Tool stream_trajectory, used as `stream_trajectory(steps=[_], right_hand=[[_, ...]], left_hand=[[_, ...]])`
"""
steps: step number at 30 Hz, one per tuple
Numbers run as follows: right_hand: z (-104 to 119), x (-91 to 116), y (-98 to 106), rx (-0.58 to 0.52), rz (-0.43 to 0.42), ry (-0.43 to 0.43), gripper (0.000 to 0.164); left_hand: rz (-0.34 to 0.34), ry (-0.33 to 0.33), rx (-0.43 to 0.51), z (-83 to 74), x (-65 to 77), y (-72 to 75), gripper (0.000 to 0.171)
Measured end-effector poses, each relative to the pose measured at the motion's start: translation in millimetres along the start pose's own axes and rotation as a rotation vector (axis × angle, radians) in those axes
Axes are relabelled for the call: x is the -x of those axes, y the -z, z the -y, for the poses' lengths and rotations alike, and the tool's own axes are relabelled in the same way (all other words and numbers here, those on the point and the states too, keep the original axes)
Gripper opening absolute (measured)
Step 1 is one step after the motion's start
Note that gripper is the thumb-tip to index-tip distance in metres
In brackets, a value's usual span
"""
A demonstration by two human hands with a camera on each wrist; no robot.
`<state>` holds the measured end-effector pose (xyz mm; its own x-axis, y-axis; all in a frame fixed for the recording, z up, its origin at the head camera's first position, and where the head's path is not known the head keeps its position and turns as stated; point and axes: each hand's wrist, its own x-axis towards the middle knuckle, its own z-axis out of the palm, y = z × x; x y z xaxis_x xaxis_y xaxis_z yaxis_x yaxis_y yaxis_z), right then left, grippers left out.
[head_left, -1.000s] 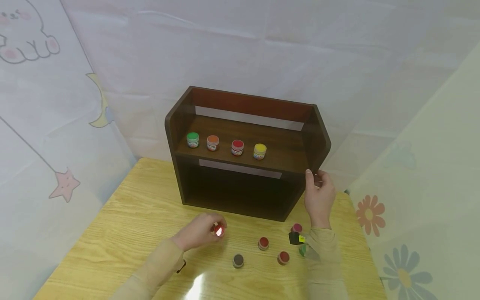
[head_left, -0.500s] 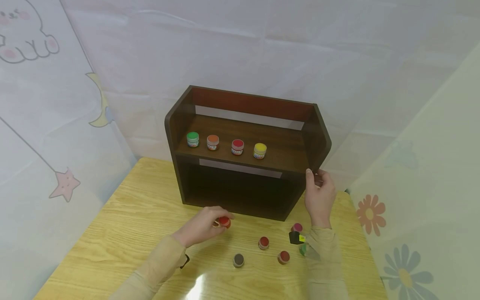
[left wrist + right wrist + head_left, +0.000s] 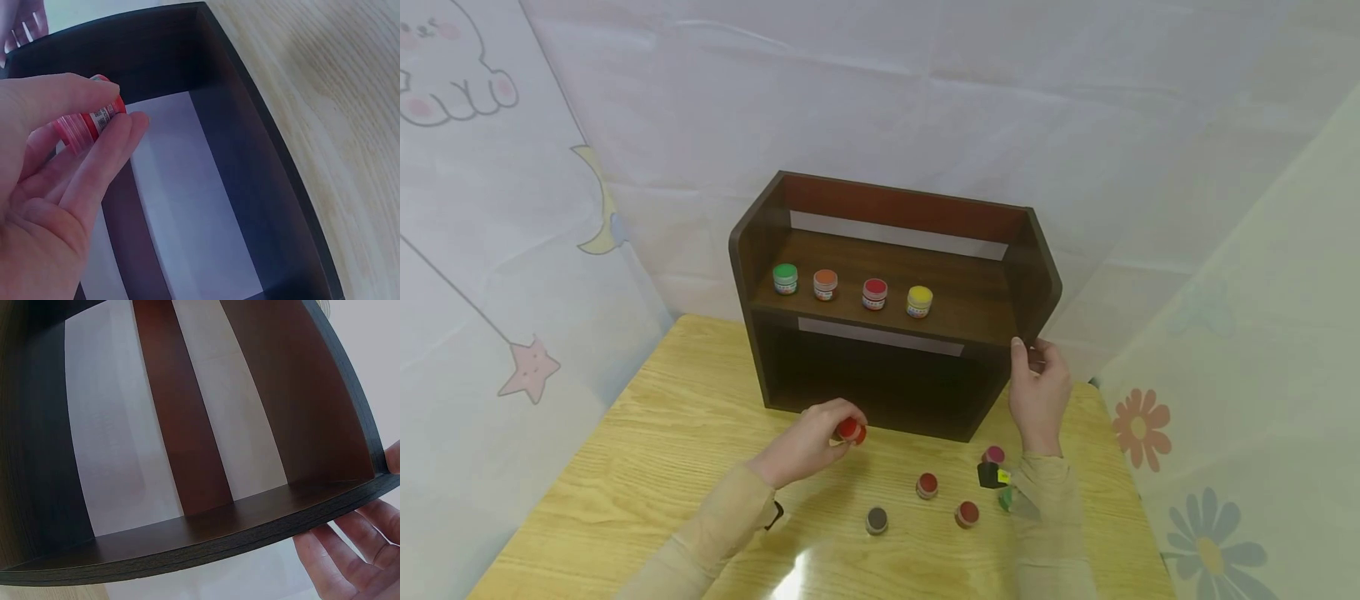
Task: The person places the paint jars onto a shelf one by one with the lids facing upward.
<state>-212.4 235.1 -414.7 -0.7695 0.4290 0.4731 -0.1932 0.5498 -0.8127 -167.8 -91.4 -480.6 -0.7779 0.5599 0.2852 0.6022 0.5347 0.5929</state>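
Note:
My left hand (image 3: 805, 442) pinches a small red paint jar (image 3: 850, 430) between thumb and fingers, in front of the lower opening of a dark brown shelf unit (image 3: 895, 250). The left wrist view shows the jar (image 3: 97, 122) tipped on its side, with its label partly covered by the fingers. With my right hand (image 3: 1041, 396) I grip the shelf's right side panel; in the right wrist view the thumb is at one face and the fingers (image 3: 331, 562) at the other. On the upper board stand a green jar (image 3: 786, 280), an orange jar (image 3: 825, 285), another red jar (image 3: 874, 295) and a yellow jar (image 3: 919, 302).
More jars stand on the wooden table (image 3: 647, 450): a dark grey one (image 3: 876, 521), two dark red ones, a magenta one (image 3: 993, 455), and a green one (image 3: 1005, 498) partly hidden by the right sleeve. A white cloth wall (image 3: 880, 100) hangs behind the shelf.
My left hand has moved forward and slightly right toward the shelf, carrying the red paint jar and turning it. The right hand stays on the side panel.

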Motion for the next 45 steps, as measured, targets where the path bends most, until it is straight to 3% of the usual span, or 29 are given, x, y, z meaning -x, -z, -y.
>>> stream_trajectory(steps=[13, 30, 36, 45], right_hand=[[2.0, 0.5, 1.0, -0.002, 0.004, 0.009, 0.041], [2.0, 1.0, 1.3, -0.006, -0.002, 0.012, 0.039], [0.2, 0.9, 1.5, -0.011, -0.006, 0.012, 0.039], [-0.1, 1.1, 0.7, -0.007, -0.008, 0.014, 0.039]], left_hand=[[0.005, -0.033, -0.022, -7.9, -13.6, 15.1, 0.034], [0.032, -0.071, -0.042, -34.5, -50.9, 49.8, 0.034], [0.009, -0.115, -0.058, -47.4, -63.1, 60.2, 0.034], [-0.090, -0.221, -0.038, -66.2, -83.5, 81.4, 0.034]])
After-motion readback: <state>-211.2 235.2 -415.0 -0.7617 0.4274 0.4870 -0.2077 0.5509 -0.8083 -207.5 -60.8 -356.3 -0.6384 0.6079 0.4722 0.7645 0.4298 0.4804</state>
